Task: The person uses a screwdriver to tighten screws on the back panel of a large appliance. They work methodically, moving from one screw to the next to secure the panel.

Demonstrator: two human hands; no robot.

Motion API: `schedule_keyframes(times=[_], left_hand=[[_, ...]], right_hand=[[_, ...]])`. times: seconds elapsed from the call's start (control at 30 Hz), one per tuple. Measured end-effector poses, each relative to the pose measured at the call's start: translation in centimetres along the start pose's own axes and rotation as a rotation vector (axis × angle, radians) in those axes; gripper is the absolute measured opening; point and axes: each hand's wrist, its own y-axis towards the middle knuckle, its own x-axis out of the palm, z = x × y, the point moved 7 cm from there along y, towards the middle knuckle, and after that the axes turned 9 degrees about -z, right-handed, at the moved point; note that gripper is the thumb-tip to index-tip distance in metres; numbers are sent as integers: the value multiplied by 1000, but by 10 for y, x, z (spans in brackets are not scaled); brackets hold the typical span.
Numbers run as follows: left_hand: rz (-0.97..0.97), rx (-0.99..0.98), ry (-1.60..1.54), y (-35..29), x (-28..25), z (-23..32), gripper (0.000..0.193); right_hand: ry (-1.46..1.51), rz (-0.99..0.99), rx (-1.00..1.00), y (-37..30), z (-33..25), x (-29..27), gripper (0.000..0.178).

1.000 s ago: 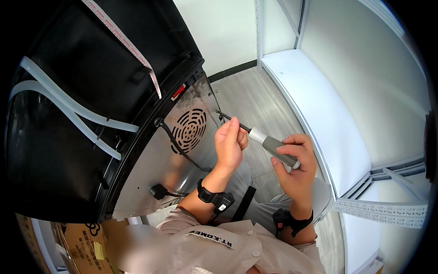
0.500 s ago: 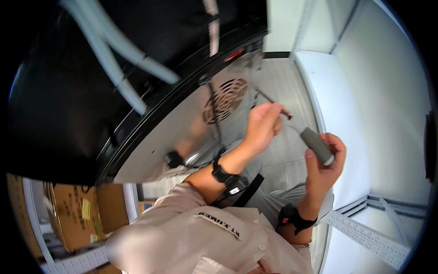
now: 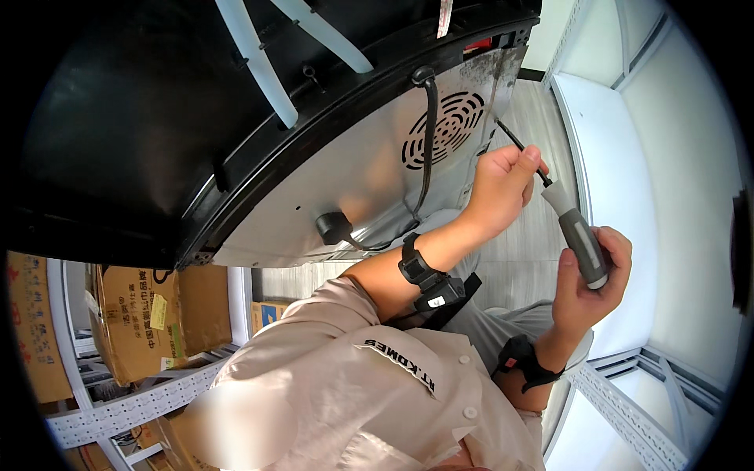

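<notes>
A screwdriver (image 3: 581, 243) with a grey handle, a pale collar and a dark shaft slants up toward the right edge of a metal panel (image 3: 369, 180). Its tip is at that edge, near round vent slots (image 3: 444, 131); whether it sits in a screw is too small to tell. My left hand (image 3: 503, 188) is closed, thumb and fingers pinching the shaft. Around the lower part of the handle, my right hand (image 3: 594, 279) has its fingers curled. The panel belongs to a large black appliance (image 3: 118, 157).
A black cable (image 3: 429, 141) hangs across the panel, and a black plug-like piece (image 3: 334, 228) projects from it lower down. Two pale tubes (image 3: 259, 71) run over the black body. Cardboard boxes (image 3: 133, 314) stand on a metal rack at lower left. White shelving (image 3: 613, 196) rises at right.
The whole view has shifted, so the appliance and hands appear farther right. Both hands keep their hold on the screwdriver, and its tip stays by the panel's edge.
</notes>
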Motion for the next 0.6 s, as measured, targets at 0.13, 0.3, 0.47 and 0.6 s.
schedule_keyframes(times=[0.13,0.3,0.47,0.6], left_hand=[[10,-29,-41,-1,-3,0,40],[97,-45,178,2,-6,-6,42],[121,12,138,0,-7,-5,40],[75,27,-17,0,-4,-5,39]], right_hand=[[81,34,114,-5,5,4,27],[194,3,597,-24,43,-6,26],[103,55,401,-13,27,-7,25],[187,20,266,-7,25,-5,36]])
